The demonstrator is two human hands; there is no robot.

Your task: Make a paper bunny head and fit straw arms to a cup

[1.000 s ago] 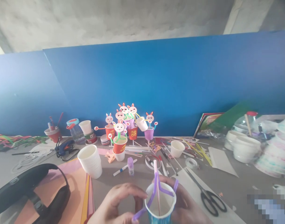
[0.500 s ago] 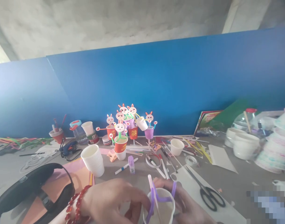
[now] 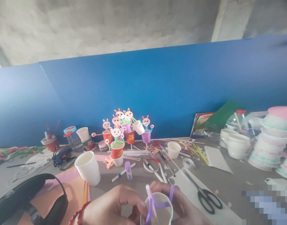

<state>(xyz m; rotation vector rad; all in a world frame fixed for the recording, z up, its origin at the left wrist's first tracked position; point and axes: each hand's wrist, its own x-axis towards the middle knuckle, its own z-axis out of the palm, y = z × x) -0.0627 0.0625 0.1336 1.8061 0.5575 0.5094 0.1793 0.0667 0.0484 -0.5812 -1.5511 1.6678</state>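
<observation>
Toward the near edge of the desk [image 3: 138, 175], the right hand [image 3: 181, 203] curls round a cup [image 3: 165, 215] with a stick [image 3: 152, 204] and purple pipe cleaner [image 3: 161, 205]; the left hand [image 3: 118, 204], half curled, meets the cup's left side, grip unclear. Scissors [image 3: 199, 188] lie right, stacked cups [image 3: 89, 168] left. Toward the far edge, rabbit figures [image 3: 116, 132] stand before a blue panel [image 3: 157, 84].

Gray table [image 3: 107, 179] left a narrow gap between white cup stack [image 3: 89, 170] and left hand [image 3: 112, 204]. Straight ahead, purple-capped bottle [image 3: 128, 171] blocked, rabbit cups [image 3: 117, 151] behind. Near left: black headset [image 3: 23, 185] in the way. Right: scissors [image 3: 200, 189] lay flat, passable above. Far right: painted cup tower [image 3: 265, 153] obstructed.
</observation>
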